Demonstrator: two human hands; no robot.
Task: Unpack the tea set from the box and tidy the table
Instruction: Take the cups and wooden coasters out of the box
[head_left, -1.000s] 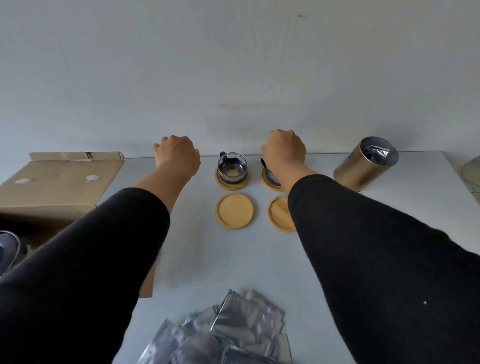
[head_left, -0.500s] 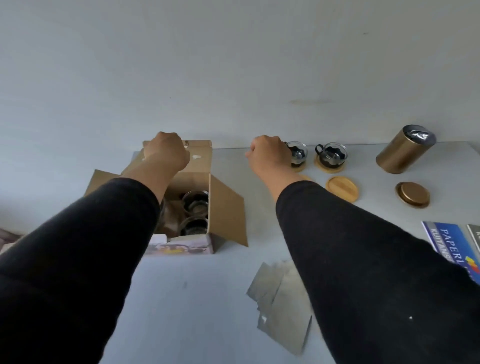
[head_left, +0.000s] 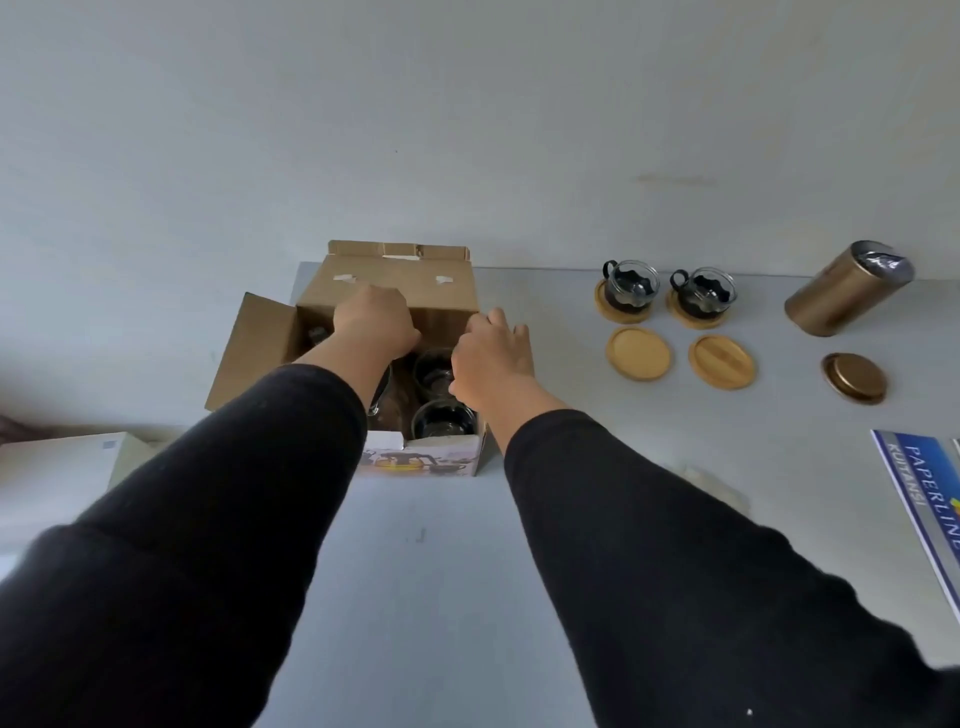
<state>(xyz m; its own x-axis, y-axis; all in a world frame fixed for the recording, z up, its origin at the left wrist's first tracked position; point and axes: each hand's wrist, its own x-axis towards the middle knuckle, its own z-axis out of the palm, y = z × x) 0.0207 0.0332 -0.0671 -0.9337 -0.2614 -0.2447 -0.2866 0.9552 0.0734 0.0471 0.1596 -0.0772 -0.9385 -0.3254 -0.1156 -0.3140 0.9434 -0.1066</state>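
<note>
An open cardboard box (head_left: 387, 288) stands at the table's back left, flaps spread. Inside it I see two glass cups, one near the front wall (head_left: 444, 422) and one behind it (head_left: 432, 370). My left hand (head_left: 376, 325) hovers over the middle of the box, its fingers curled into a fist and nothing visible in it. My right hand (head_left: 491, 358) is over the box's right edge with fingers apart, thumb close to the rear cup. Right of the box, two glass cups with black handles (head_left: 631, 286) (head_left: 704, 291) sit on wooden coasters. In front of them lie two bare coasters (head_left: 639, 353) (head_left: 722, 361).
A gold canister (head_left: 847, 296) stands at the back right, its gold lid (head_left: 854, 376) flat on the table (head_left: 431, 571) in front of it. A blue booklet (head_left: 930, 499) lies at the right edge. A white box (head_left: 57, 467) sits beyond the table's left side.
My view swung left from the coasters to the box. Both hands travelled from the cups to the box; the right hand's fingers have spread apart.
</note>
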